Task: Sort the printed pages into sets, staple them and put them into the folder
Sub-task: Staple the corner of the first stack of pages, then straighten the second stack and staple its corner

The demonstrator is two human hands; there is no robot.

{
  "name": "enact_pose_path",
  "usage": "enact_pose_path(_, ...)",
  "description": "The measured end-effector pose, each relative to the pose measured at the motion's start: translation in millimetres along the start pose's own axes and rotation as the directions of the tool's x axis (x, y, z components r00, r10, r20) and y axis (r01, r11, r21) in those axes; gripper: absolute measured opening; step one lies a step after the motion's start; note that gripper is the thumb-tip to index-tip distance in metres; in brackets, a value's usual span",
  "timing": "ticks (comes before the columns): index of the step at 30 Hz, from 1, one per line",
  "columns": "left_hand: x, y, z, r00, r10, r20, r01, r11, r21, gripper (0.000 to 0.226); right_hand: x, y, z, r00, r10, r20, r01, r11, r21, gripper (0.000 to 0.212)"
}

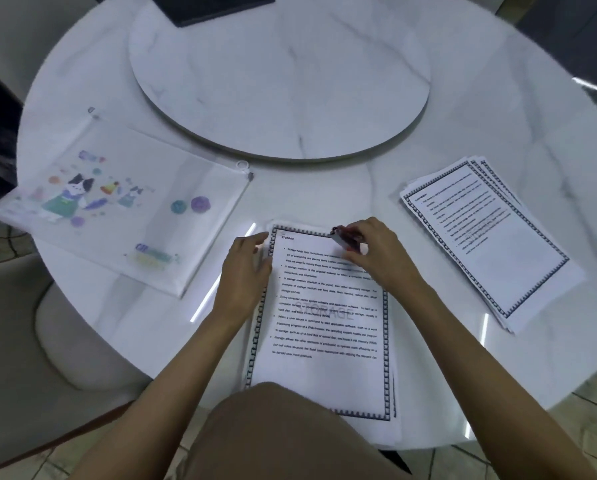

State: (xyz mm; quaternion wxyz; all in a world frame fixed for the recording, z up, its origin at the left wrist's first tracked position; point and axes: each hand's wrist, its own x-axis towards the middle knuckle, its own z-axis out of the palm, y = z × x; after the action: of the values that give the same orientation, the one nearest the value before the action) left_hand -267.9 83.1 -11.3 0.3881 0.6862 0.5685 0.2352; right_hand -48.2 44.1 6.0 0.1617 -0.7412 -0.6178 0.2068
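Note:
A set of printed pages headed STORAGE (325, 327) lies at the table's near edge, with a staple in its top left corner. My left hand (247, 268) rests with relaxed fingers on the set's left edge. My right hand (373, 252) grips a small stapler (342, 237) over the upper part of the top page. A second, fanned pile of printed pages (487, 237) lies to the right. The translucent zip folder (117, 202) with cartoon prints lies flat to the left.
A round marble turntable (279, 77) fills the middle of the white table (498, 98). A dark flat object (210, 5) sits at its far edge. A pale chair (20, 341) stands at the near left.

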Motion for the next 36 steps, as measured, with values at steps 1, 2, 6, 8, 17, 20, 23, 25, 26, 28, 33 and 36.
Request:
enact_pose_path(1,-0.2,1.2,-1.6,1.0,0.018,0.009,-0.019,1.0,0.006,0.037,-4.0,3.0,3.5,1.0,0.008,0.01,-0.007,0.998,-0.056,0.041)
enact_pose_path(2,-0.6,1.9,-3.0,0.999,0.035,0.022,-0.035,0.999,0.007,0.037,-7.3,4.9,6.9,1.0,0.021,0.017,-0.019,0.995,-0.099,0.041)
enact_pose_path(6,-4.8,5.0,-4.7,0.995,0.074,0.074,-0.074,0.997,0.002,0.036,-14.0,8.0,21.8,0.999,0.045,-0.016,-0.047,0.991,-0.122,0.043)
enact_pose_path(8,-7.7,7.5,-2.2,0.993,0.089,0.083,-0.09,0.996,0.008,0.036,-12.9,9.9,26.7,0.998,0.034,-0.043,-0.038,0.994,-0.103,0.041)
enact_pose_path(17,-20.7,48.3,24.9,0.995,0.095,-0.043,-0.093,0.994,0.06,0.035,2.7,33.5,-3.0,0.996,-0.084,-0.03,0.084,0.996,0.01,0.049)
enact_pose_path(20,-25.5,71.7,51.5,0.995,0.07,-0.073,-0.069,0.997,0.021,0.035,0.8,65.2,-28.9,0.995,-0.083,-0.053,0.085,0.996,0.031,0.047)
enact_pose_path(23,-30.0,95.6,88.1,0.995,0.048,-0.09,-0.053,0.997,-0.051,0.033,0.1,107.6,-56.3,0.995,-0.055,-0.078,0.056,0.998,0.013,0.046)
enact_pose_path(25,-30.3,110.4,114.0,0.995,0.037,-0.089,-0.045,0.995,-0.09,0.032,0.7,138.6,-74.3,0.994,-0.037,-0.099,0.039,0.999,0.015,0.044)
enact_pose_path(26,-29.9,117.6,125.9,0.996,0.029,-0.085,-0.038,0.994,-0.106,0.033,1.2,154.5,-83.2,0.994,-0.021,-0.107,0.023,1.0,0.02,0.043)
enact_pose_path(28,-28.4,131.5,147.9,0.997,0.031,-0.075,-0.041,0.99,-0.135,0.033,2.8,185.1,-101.0,0.992,0.025,-0.122,-0.022,1.0,0.022,0.043)
enact_pose_path(33,-20.0,153.5,190.3,0.999,0.012,-0.045,-0.02,0.983,-0.183,0.032,8.2,245.9,-139.7,0.963,0.211,-0.165,-0.21,0.977,0.028,0.051)
enact_pose_path(36,-8.8,163.7,206.6,0.995,-0.103,0.012,0.103,0.971,-0.217,0.034,11.7,270.8,-154.0,0.927,0.344,-0.149,-0.352,0.935,-0.033,0.061)
